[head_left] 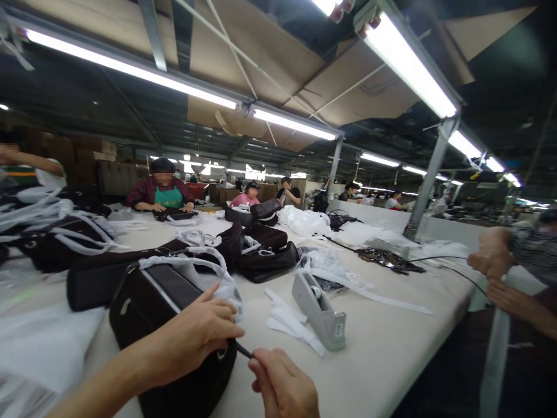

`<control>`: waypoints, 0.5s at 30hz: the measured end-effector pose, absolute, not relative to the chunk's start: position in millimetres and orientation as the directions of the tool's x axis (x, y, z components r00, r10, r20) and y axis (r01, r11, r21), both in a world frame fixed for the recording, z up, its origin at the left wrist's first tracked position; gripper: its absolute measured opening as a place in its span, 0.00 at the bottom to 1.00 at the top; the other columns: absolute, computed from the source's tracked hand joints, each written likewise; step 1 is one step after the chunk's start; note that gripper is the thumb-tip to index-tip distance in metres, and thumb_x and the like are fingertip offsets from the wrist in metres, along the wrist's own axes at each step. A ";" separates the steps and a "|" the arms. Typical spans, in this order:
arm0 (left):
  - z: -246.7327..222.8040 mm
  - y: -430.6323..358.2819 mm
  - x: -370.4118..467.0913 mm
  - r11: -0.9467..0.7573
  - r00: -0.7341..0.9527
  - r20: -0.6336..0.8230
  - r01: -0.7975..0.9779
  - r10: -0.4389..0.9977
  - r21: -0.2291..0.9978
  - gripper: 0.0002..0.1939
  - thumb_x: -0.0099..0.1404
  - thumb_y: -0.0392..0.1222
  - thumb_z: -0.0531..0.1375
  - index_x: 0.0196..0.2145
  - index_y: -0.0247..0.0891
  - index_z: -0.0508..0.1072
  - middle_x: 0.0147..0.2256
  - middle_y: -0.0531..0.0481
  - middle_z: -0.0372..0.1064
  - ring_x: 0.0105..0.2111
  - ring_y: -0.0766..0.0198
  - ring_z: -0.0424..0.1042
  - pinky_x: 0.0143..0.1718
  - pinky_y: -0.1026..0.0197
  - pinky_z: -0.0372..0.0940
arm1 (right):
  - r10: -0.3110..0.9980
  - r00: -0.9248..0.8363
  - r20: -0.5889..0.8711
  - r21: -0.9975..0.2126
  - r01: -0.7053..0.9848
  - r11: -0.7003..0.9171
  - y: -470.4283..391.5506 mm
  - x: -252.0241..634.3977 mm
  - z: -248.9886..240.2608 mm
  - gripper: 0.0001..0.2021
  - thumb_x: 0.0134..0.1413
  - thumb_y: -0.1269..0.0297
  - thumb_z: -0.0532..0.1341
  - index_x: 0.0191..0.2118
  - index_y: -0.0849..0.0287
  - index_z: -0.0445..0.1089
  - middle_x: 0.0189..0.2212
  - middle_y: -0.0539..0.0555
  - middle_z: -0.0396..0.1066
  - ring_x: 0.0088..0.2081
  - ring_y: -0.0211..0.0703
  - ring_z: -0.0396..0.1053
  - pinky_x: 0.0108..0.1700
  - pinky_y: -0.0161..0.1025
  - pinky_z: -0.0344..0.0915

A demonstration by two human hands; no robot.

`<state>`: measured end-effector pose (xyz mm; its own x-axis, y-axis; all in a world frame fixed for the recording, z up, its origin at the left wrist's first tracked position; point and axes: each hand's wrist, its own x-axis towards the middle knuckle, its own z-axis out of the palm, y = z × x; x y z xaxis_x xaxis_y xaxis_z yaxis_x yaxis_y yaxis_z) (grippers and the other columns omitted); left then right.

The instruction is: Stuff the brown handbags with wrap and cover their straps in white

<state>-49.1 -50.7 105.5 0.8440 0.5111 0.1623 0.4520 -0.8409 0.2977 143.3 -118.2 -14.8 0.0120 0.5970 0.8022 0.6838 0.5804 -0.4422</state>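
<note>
A black bag (174,290) with light piping and a metal zip pull stands on the table in front of me. White wrapping covers its handle (191,259). My left hand (204,322) lies against the bag's right side, fingers bent and closed around the end of a thin black strap (243,350) beside a metal ring. Pinched between the thumb and fingers of my right hand (285,383) is the strap's other visible end. A short stretch of it runs between both hands; the parts inside the fingers are hidden.
A grey tape dispenser (319,313) and white strips (293,325) lie right of the bag. More black bags (265,249) and plastic wrapping (304,220) sit farther back. Co-workers (165,188) are across the table; another person's hands (500,273) hold a white strip at right.
</note>
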 end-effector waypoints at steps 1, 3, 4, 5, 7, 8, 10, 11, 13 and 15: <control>103.0 -50.6 -46.3 -0.859 0.857 0.159 0.444 0.490 0.256 0.13 0.65 0.27 0.56 0.33 0.43 0.76 0.34 0.56 0.73 0.44 0.61 0.73 0.70 0.44 0.34 | 0.602 0.025 0.798 -0.462 0.668 0.584 -118.1 143.5 -15.1 0.22 0.71 0.57 0.48 0.35 0.57 0.77 0.23 0.53 0.72 0.20 0.38 0.70 0.25 0.30 0.67; 96.3 -49.1 -42.4 -0.869 0.857 0.183 0.441 0.482 0.225 0.14 0.67 0.28 0.56 0.28 0.40 0.74 0.30 0.57 0.72 0.38 0.65 0.74 0.70 0.48 0.37 | 0.663 0.044 0.747 -0.556 0.588 0.587 -116.1 148.1 -15.6 0.20 0.70 0.55 0.51 0.34 0.57 0.76 0.23 0.53 0.72 0.20 0.37 0.71 0.26 0.29 0.68; 92.8 -47.9 -41.4 -0.863 0.846 0.201 0.447 0.494 0.237 0.13 0.68 0.28 0.56 0.28 0.40 0.75 0.30 0.57 0.71 0.37 0.66 0.74 0.69 0.49 0.39 | 0.726 0.034 0.686 -0.633 0.520 0.573 -113.7 153.3 -15.7 0.19 0.69 0.53 0.53 0.34 0.57 0.76 0.23 0.52 0.73 0.21 0.38 0.72 0.26 0.29 0.68; 89.8 -46.6 -41.0 -0.853 0.832 0.222 0.453 0.509 0.258 0.13 0.68 0.28 0.57 0.29 0.40 0.76 0.30 0.57 0.72 0.35 0.67 0.74 0.69 0.51 0.40 | 0.794 0.024 0.607 -0.716 0.450 0.534 -110.0 160.8 -16.0 0.19 0.68 0.52 0.54 0.35 0.57 0.76 0.23 0.52 0.73 0.21 0.39 0.73 0.26 0.30 0.69; 85.5 -44.2 -40.9 -0.833 0.800 0.263 0.460 0.539 0.308 0.12 0.67 0.28 0.58 0.31 0.41 0.77 0.31 0.57 0.72 0.36 0.67 0.74 0.69 0.51 0.40 | 0.903 0.016 0.428 -0.828 0.407 0.385 -97.9 182.5 -17.1 0.18 0.67 0.52 0.54 0.38 0.58 0.77 0.25 0.53 0.75 0.24 0.41 0.76 0.27 0.32 0.70; 84.2 -43.2 -40.9 -0.824 0.785 0.282 0.459 0.552 0.333 0.12 0.66 0.27 0.58 0.32 0.41 0.78 0.31 0.57 0.73 0.36 0.67 0.74 0.69 0.51 0.40 | 0.934 0.036 0.356 -0.830 0.470 0.299 -89.6 196.0 -18.4 0.18 0.67 0.54 0.53 0.40 0.58 0.77 0.27 0.54 0.77 0.26 0.43 0.77 0.28 0.33 0.71; 82.2 -41.4 -40.2 -0.813 0.761 0.321 0.443 0.564 0.379 0.13 0.66 0.26 0.58 0.32 0.41 0.78 0.31 0.57 0.73 0.35 0.67 0.75 0.70 0.50 0.39 | 0.949 0.119 0.291 -0.721 0.679 0.136 -69.5 224.8 -22.4 0.16 0.67 0.60 0.52 0.41 0.58 0.77 0.32 0.56 0.79 0.32 0.46 0.78 0.33 0.36 0.72; 81.0 -40.5 -39.4 -0.810 0.750 0.342 0.429 0.566 0.399 0.13 0.66 0.26 0.58 0.33 0.40 0.78 0.31 0.57 0.73 0.35 0.67 0.75 0.70 0.50 0.38 | 0.947 0.155 0.282 -0.644 0.762 0.067 -58.5 238.1 -25.2 0.15 0.66 0.64 0.53 0.39 0.57 0.77 0.33 0.57 0.79 0.35 0.49 0.78 0.37 0.38 0.72; 77.2 -38.2 -36.9 -0.807 0.729 0.381 0.402 0.568 0.434 0.13 0.65 0.26 0.57 0.33 0.40 0.79 0.31 0.56 0.73 0.36 0.67 0.75 0.70 0.48 0.37 | 0.939 0.216 0.266 -0.516 0.855 -0.050 -37.4 259.0 -32.3 0.14 0.61 0.71 0.55 0.30 0.57 0.77 0.31 0.59 0.79 0.38 0.54 0.78 0.40 0.42 0.70; 71.2 -35.4 -33.8 -0.804 0.706 0.418 0.378 0.571 0.460 0.14 0.66 0.26 0.56 0.35 0.40 0.79 0.31 0.55 0.73 0.36 0.66 0.75 0.70 0.46 0.38 | 0.926 0.277 0.256 -0.429 0.891 -0.148 -20.4 270.1 -40.6 0.14 0.56 0.75 0.57 0.23 0.58 0.74 0.27 0.61 0.78 0.36 0.59 0.78 0.37 0.44 0.67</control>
